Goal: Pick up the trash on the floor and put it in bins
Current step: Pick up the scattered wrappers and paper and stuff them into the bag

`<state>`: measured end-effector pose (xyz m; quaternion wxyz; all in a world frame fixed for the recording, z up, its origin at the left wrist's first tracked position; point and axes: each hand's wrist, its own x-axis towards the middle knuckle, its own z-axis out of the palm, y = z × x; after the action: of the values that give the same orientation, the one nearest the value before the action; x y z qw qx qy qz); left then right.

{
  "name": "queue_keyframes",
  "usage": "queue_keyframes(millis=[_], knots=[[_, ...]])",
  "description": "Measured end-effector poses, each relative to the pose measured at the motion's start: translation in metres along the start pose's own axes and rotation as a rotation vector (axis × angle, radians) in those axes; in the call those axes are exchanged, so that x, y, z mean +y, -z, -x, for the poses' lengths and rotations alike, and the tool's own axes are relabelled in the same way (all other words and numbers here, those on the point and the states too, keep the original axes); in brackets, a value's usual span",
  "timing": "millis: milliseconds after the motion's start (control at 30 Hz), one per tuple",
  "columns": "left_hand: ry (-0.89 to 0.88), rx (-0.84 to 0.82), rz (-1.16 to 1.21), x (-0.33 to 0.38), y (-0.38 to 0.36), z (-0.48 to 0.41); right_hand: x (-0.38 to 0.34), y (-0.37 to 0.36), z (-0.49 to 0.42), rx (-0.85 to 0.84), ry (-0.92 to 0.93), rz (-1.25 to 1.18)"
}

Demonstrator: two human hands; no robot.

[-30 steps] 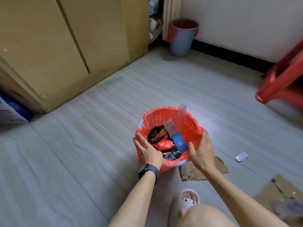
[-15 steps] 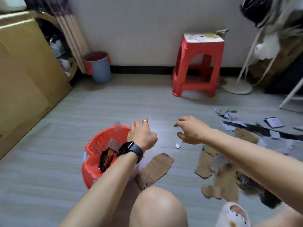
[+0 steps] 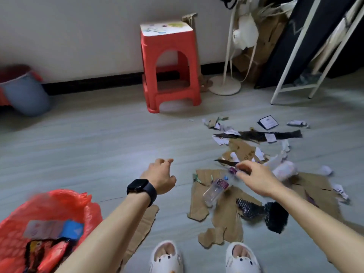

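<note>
The right hand [image 3: 256,180] reaches forward and low over the litter on the floor [image 3: 98,144], fingers curled downward, their tips right at the purple cap of a clear plastic bottle [image 3: 215,189]. The blur hides whether they already pinch the cap or only touch it, so I cannot tell. The bottle lies slanted on a torn sheet of cardboard [image 3: 222,219], cap end toward the hand and base pointing back toward the person's feet, to the left of and below the right wrist. The left hand [image 3: 159,174] hangs in the air to the left of the bottle and well apart from it, fingers loosely curled, holding nothing; a black watch [image 3: 140,187] sits on its wrist. At the lower left, beside the left forearm, stands the red-bagged bin [image 3: 65,196] with wrappers already inside. Paper scraps [image 3: 222,140] and a piece of black mesh [image 3: 254,209] lie scattered around the cardboard. Further back — against the wall — stand a red stool [image 3: 169,66] and a blue-grey bin [image 3: 25,91].
</note>
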<state>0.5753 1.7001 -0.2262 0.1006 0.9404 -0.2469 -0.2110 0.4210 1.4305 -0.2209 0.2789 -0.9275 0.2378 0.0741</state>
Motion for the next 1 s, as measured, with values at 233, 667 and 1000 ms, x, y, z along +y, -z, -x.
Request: queue_keyframes(millis=[233, 667, 1000], knots=[[0.146, -0.177, -0.015, -0.038, -0.106, -0.088, 0.056, -0.100, -0.049, -0.140, -0.086, 0.006], [0.213, 0.061, 0.017, -0.088, -0.206, -0.145, 0.029, -0.192, -0.180, -0.252, -0.024, 0.601], [0.221, 0.099, 0.381, -0.059, -0.147, -0.076, -0.011, -0.137, -0.123, -0.226, 0.096, -0.089]])
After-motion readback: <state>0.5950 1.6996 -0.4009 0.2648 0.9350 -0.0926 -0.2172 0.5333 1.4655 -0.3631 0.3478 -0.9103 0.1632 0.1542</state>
